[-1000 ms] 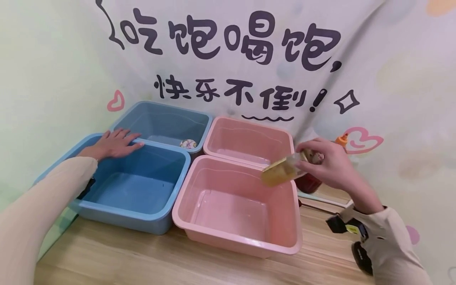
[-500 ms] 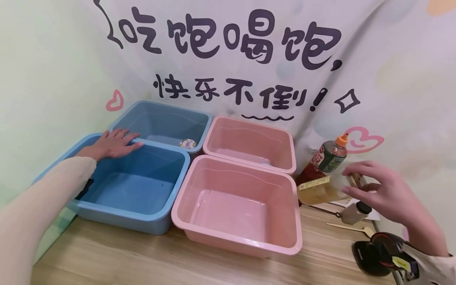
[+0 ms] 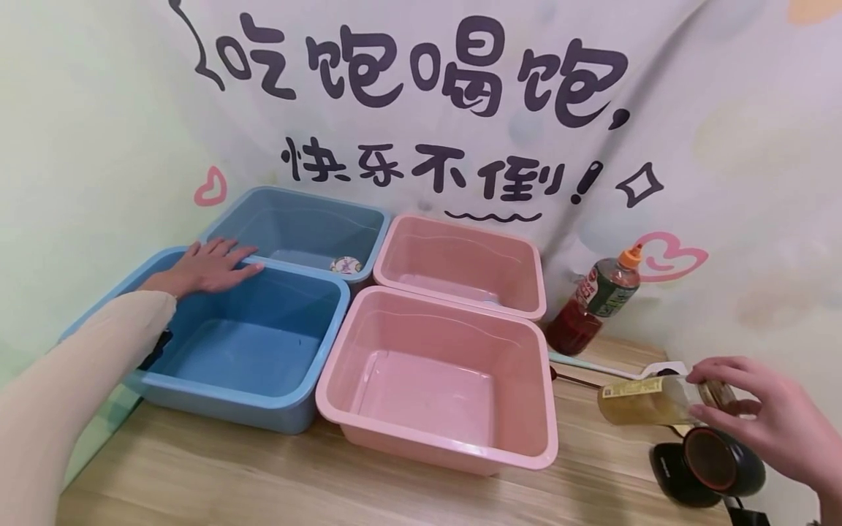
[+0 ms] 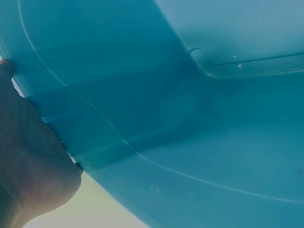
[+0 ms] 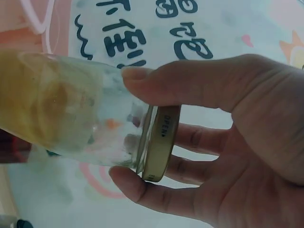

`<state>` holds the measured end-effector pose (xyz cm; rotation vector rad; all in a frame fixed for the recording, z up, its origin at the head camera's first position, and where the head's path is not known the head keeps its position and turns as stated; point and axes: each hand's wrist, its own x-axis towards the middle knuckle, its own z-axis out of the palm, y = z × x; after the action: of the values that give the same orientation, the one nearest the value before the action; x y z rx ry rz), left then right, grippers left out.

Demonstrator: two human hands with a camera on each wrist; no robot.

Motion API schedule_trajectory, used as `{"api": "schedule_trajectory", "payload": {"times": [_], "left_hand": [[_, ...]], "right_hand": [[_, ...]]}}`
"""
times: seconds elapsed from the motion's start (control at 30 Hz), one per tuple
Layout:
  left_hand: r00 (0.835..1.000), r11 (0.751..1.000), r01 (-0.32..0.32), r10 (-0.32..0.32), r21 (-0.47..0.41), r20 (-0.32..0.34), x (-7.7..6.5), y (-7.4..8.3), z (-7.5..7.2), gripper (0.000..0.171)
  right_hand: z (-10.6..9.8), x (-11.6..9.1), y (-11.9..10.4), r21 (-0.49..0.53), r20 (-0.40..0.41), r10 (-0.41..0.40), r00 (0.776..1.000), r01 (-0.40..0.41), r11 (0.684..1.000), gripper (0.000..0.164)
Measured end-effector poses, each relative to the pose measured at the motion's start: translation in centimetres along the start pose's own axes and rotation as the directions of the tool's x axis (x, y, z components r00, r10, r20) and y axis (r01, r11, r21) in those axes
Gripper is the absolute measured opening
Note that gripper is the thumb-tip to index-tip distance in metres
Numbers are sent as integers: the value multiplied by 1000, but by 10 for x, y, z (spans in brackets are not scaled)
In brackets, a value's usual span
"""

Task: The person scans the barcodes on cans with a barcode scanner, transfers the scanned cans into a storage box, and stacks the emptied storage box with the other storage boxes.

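My left hand (image 3: 212,269) lies across the rim of the front blue bin (image 3: 217,391), its fingers stretched toward the back. In the left wrist view only part of that hand shows at the left edge, against the bin wall. At the right end of the table, my right hand (image 3: 772,409) grips a glass jar (image 3: 634,403) by its lid end. The jar lies nearly level, base pointing left, with yellowish contents and a label. Close up in the right wrist view, a gold lid (image 5: 161,142) marked OPEN sits between thumb and fingers.
A red sauce bottle (image 3: 595,303) leans by the pink bins, the front one (image 3: 447,444) and the back one (image 3: 460,248). Behind the left hand, the back blue bin (image 3: 296,219) holds a patterned disc (image 3: 346,264). Long-handled utensils (image 3: 598,365) and a black device (image 3: 677,475) lie at right.
My right hand has carried the jar rightward and toward me, from above the front pink bin to the table's right end. The sauce bottle is now uncovered. The left hand has stayed put.
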<state>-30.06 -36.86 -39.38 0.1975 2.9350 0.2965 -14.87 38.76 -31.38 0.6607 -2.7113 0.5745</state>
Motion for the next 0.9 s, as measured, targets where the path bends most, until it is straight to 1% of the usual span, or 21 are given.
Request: {"api": "schedule_trajectory", "payload": {"times": [0.17,0.33,0.5,0.7,0.77,0.9], "left_hand": [[1000,1000,4,-4,14,12,-4,2,-1,81],[1000,1000,2,-2,4,13,-7,6,-3,81],[1000,1000,1,0,-3,10,-5,5,-4,81],[1000,1000,1,-1,-1,12,-6,5,-6,82],[1000,1000,4,-4,-8,10,-4,4,-5,84],[1000,1000,-1,1,-23,2,-1,1,-2,89]], "right_hand": [[5,-18,11,21,3,97,995,-97,995,42],[11,-36,17,2,-16,180,984,-180,984,36],[14,-46,23,-49,17,256,966,-255,966,35],[18,-53,28,-99,102,338,936,-328,939,32],[19,-54,29,-91,108,335,936,-327,941,32],[19,-55,30,-38,67,284,956,-282,959,36]]}}
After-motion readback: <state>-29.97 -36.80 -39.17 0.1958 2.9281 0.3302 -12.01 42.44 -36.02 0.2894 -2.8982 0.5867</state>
